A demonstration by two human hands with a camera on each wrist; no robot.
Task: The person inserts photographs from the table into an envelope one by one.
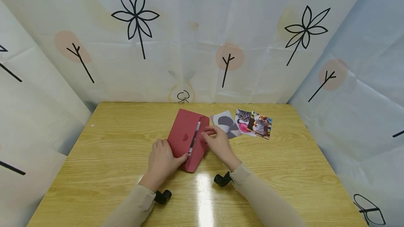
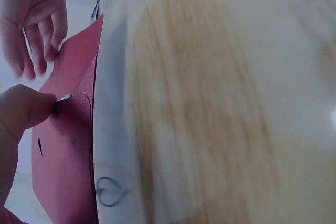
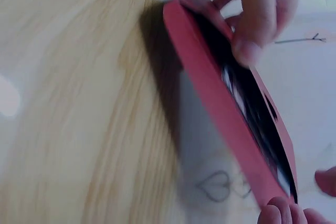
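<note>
A red paper envelope (image 1: 183, 129) stands tilted over the table with its flap (image 3: 202, 95) folded back. My left hand (image 1: 162, 160) grips its lower left side, the thumb at the mouth of the pocket and the fingers partly hidden behind. Inside the mouth, the edge of a picture card (image 3: 239, 95) shows. My right hand (image 1: 219, 144) is at the flap side, fingers loosely bent. In the right wrist view its fingertips (image 3: 283, 211) are at the flap's edge, with the thumb apart from the envelope.
Beyond the right hand lie a grey and white picture card (image 1: 225, 122), a cat photo (image 1: 242, 116) and a colourful photo (image 1: 261, 125) overlapping it. The wooden table (image 1: 284, 171) meets a patterned cloth backdrop (image 1: 189, 45) at its far edge.
</note>
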